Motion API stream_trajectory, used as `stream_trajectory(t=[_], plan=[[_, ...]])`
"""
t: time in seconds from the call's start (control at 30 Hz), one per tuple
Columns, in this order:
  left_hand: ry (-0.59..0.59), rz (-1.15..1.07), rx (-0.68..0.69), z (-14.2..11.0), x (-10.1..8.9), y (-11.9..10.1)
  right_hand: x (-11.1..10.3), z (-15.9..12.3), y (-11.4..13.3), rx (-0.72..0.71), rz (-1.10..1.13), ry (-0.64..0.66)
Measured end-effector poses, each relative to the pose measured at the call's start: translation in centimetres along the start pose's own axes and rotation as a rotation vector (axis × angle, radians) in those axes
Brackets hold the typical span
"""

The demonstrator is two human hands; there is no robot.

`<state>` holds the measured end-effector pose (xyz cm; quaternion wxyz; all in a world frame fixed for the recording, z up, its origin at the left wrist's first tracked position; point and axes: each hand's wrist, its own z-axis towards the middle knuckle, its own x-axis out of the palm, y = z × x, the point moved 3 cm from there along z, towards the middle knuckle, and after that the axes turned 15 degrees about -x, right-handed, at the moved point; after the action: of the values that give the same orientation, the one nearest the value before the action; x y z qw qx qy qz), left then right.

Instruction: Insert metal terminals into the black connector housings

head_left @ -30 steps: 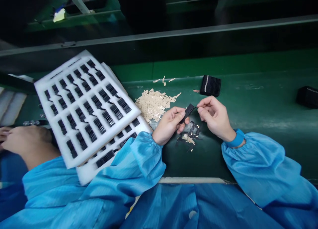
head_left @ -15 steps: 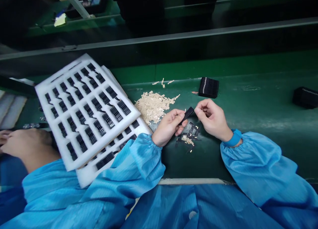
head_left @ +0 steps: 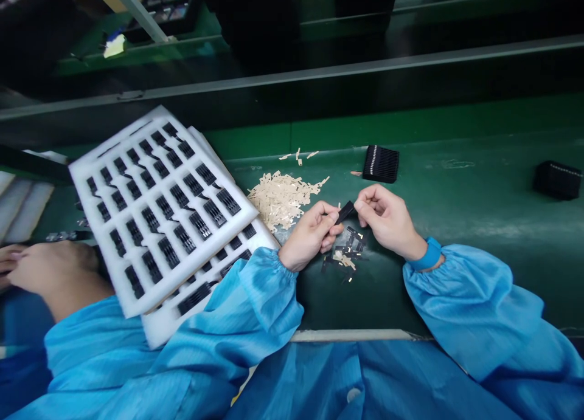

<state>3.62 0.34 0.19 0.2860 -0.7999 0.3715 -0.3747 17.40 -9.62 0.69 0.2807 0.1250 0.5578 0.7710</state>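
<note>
Left hand (head_left: 310,236) pinching small black part (head_left: 345,212) — right hand (head_left: 387,220) curled just beside, grip unclear

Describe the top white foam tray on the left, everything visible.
The white foam tray is a flat, soft-looking rectangular sheet, lying skewed on the green workbench. Its rows of narrow slots hold dark ribbed parts, and a few slots show a thin dark tail. It rests on a second foam sheet, offset so that sheet's filled slots show along the lower edge. The blue sleeve lies beside its lower corner, apparently over the sheet beneath.
</note>
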Motion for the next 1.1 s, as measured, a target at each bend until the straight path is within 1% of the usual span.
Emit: stream_trajectory(t=[0.1,0.27,0.53,0.63,0.7,0.77,0.87,0.9,0.93,1.03,1.1], plan=[[-0.008,0.003,-0.001,-0.1,0.1,0.0,-0.1,-0.1,0.0,-0.026,-0.026,-0.003],[-0.061,0.015,0.029,0.0,0.2,0.2,-0.2,-0.1,-0.1,-0.039,-0.057,-0.016],[-0.037,0.023,0.034,0.1,0.2,0.2,-0.2,0.0,-0.1,-0.009,-0.03,-0.018],[-0.018,0.024,0.029,0.2,0.2,0.2,-0.2,0.1,0.0,0.014,-0.001,-0.01],[-0.025,0.018,0.043,0.2,0.1,0.2,-0.1,0.2,-0.2,0.044,0.03,0.002],[-0.043,0.002,0.074,0.3,0.1,0.3,-0.2,0.3,-0.4,0.078,0.056,-0.027],[-0.049,-0.025,0.116,0.4,0.1,0.3,-0.6,0.3,-0.5,0.101,0.094,-0.139],[-0.042,-0.028,0.123,0.4,0.1,0.4,-0.6,0.3,-0.4,0.102,0.117,-0.149],[-0.034,-0.027,0.126,0.4,0.1,0.4,-0.5,0.2,-0.3,0.107,0.146,-0.124],[0.007,-0.014,0.134,0.3,0.2,0.4,0.3,-0.3,0.3,0.139,0.249,0.07],[0.056,-0.008,0.124,0.2,0.3,0.4,0.7,-0.8,0.5,0.166,0.326,0.138]])
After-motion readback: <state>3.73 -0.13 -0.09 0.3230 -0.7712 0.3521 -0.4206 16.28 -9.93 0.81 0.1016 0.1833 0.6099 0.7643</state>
